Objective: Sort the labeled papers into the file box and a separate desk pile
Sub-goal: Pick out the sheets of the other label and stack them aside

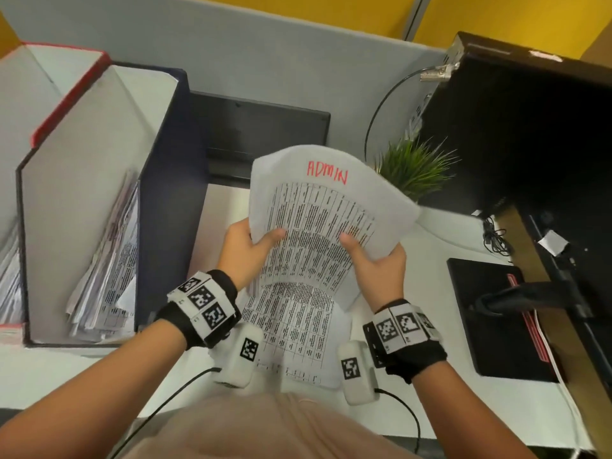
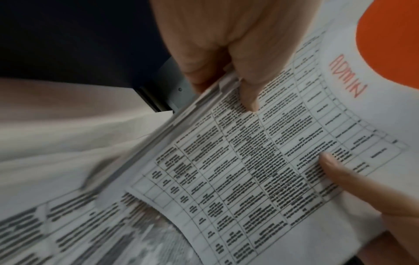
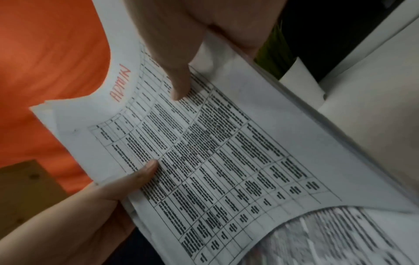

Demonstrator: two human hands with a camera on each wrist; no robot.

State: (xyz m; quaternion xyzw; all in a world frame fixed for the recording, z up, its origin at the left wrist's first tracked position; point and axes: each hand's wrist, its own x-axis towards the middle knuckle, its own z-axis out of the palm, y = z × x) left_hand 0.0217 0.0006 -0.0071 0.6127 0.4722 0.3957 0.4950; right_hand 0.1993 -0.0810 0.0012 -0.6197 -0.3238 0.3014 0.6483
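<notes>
A stack of printed table sheets (image 1: 324, 220), the top one marked "ADMIN" in red, is held up over the desk and bends back at its top. My left hand (image 1: 255, 245) grips its left edge, thumb on the print. My right hand (image 1: 374, 260) grips the right edge the same way. The left wrist view shows the stack (image 2: 249, 161) pinched under my left hand (image 2: 226, 75). In the right wrist view my right hand (image 3: 179, 71) pinches the stack (image 3: 215, 161). More printed sheets (image 1: 298, 329) lie on the desk beneath. The navy file box (image 1: 169, 193) at left holds leaning papers (image 1: 109, 270).
A red-edged file box (image 1: 66, 91) stands left of the navy one. A black flat device (image 1: 258, 127) sits behind the papers. A small green plant (image 1: 414, 170), a black case (image 1: 530, 127) and a black pad (image 1: 490, 319) are at right, with cables.
</notes>
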